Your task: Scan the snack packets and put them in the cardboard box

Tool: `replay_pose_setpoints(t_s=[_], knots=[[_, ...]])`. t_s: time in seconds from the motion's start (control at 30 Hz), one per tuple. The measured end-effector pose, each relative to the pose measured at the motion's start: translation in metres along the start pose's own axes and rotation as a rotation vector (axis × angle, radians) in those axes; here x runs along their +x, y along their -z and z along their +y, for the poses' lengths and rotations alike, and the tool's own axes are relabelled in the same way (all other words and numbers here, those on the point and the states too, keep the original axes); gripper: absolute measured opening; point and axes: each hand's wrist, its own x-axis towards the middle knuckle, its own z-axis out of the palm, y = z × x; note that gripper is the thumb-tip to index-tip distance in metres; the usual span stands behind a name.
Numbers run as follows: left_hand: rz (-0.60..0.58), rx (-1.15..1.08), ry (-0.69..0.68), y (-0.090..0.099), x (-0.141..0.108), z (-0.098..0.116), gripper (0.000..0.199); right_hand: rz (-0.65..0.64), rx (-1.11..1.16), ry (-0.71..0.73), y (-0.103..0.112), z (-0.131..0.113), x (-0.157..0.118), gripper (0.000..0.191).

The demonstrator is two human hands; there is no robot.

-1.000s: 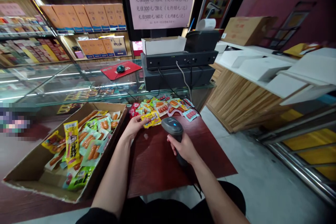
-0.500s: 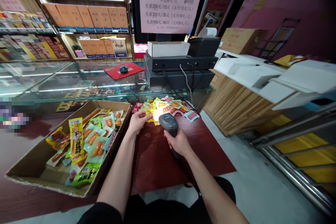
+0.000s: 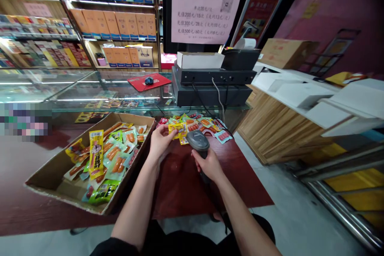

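My left hand point(image 3: 161, 141) pinches a small yellow snack packet point(image 3: 177, 129) at the near left side of a pile of wrapped sausages point(image 3: 207, 122). My right hand point(image 3: 209, 164) is closed round the handle of a dark grey barcode scanner point(image 3: 198, 140), whose head points at the pile and the yellow packet. To the left of my left forearm, a shallow cardboard box point(image 3: 45, 182) holds several sausage packets, with a tall yellow packet point(image 3: 96, 154) lying on top. Both the box and the pile rest on a dark red table point(image 3: 177, 192).
Behind the table is a glass counter point(image 3: 117, 88) with a mouse point(image 3: 149, 81) on a red mat. A black cash drawer point(image 3: 210, 95) stands below a screen with a pink sign point(image 3: 205, 12). At the right is a wooden cabinet point(image 3: 270, 128).
The bright light on the packets has gone out. My left hand holds the yellow packet slightly raised toward the scanner. The whole view has shifted, moving the scene a little to the right.
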Motion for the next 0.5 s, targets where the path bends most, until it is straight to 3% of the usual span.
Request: replay_pose_setpoints(t_s=[0.07, 0.17, 0.23, 0.3, 0.4, 0.5], knots=[[0.099, 0.158, -0.113, 0.011, -0.016, 0.025, 0.030, -0.008, 0.016, -0.013, 0.001, 0.001, 0.000, 0.037], [0.433, 0.490, -0.326, 0.041, -0.037, 0.064, 0.024, -0.011, 0.043, -0.021, 0.001, 0.000, 0.000, 0.038], [0.632, 0.632, -0.437, 0.062, -0.045, 0.083, 0.029, -0.017, 0.056, -0.016, 0.001, -0.001, 0.000, 0.038], [0.743, 0.721, -0.503, 0.077, -0.047, 0.093, 0.036, -0.025, 0.060, -0.016, 0.002, -0.003, 0.000, 0.038], [0.719, 0.795, -0.523, 0.076, -0.041, 0.088, 0.035, -0.028, 0.058, -0.011, 0.003, -0.004, 0.000, 0.037], [0.550, 0.809, -0.514, 0.051, -0.029, 0.068, 0.027, -0.015, 0.051, -0.009, 0.007, -0.003, 0.002, 0.037]])
